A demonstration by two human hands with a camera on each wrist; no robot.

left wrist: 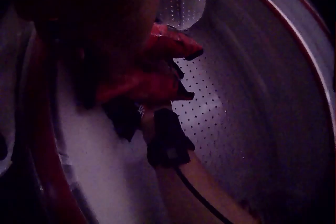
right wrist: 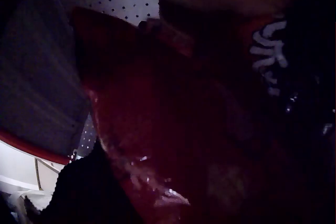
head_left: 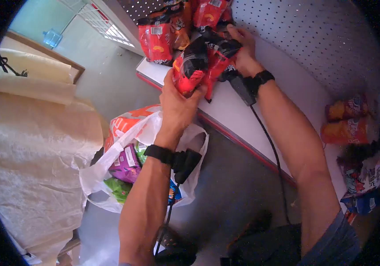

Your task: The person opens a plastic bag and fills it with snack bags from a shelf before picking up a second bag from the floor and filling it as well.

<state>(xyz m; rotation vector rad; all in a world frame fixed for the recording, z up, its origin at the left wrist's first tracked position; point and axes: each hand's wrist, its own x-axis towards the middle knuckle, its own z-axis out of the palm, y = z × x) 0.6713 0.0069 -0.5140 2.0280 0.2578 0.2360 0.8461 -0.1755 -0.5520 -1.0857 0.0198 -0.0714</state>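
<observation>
In the head view my left hand (head_left: 179,104) grips a red and black snack bag (head_left: 190,68) from its lower end, thumb and fingers on either side. Beside it, my right hand (head_left: 246,52) holds another red and black snack bag (head_left: 220,60) by its far side. The two bags overlap above the white shelf (head_left: 261,128). Just behind them, more red snack bags (head_left: 158,42) stand upright in a group. The left wrist view is dark and shows red bag ends (left wrist: 176,43). A red bag (right wrist: 136,103) fills most of the right wrist view.
A white plastic carrier bag (head_left: 95,177) with purple and green snack packs sits below my left forearm. Orange snack bags (head_left: 345,131) and other packs lie at the shelf's right end. A perforated panel (head_left: 314,48) backs the shelf. Pale cloth (head_left: 39,146) hangs at left.
</observation>
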